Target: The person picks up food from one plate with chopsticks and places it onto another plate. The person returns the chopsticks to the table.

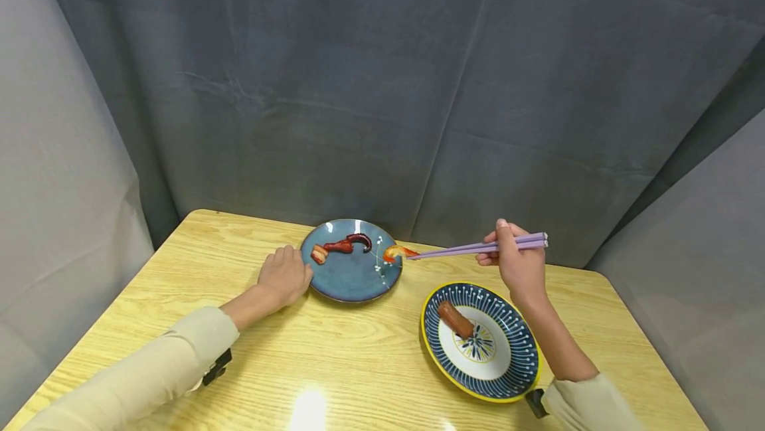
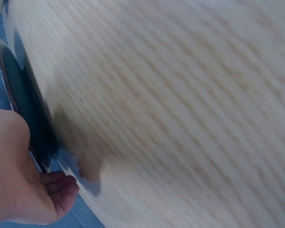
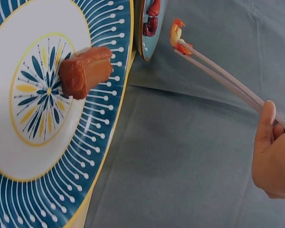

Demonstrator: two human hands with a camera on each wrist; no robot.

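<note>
My right hand [image 1: 521, 265] holds a pair of lilac chopsticks [image 1: 472, 248], whose tips pinch an orange-and-white shrimp [image 1: 399, 253]. In the right wrist view the shrimp [image 3: 177, 35] hangs in the air, apart from the blue plate's edge. My left hand [image 1: 284, 275] grips the left rim of that blue plate [image 1: 349, 285], its fingers curled at the edge in the left wrist view. On this plate lie a dark red curled tentacle [image 1: 362, 240], a red piece [image 1: 339, 246] and a striped meat slice [image 1: 319, 254].
Nearer and to the right stands a patterned plate [image 1: 518, 351] with a yellow rim, bearing a brown sausage-like piece [image 1: 455, 320]. The wooden table [image 1: 358, 358] ends at a grey curtain [image 1: 335, 119] behind, with pale cloth [image 1: 66, 152] at the sides.
</note>
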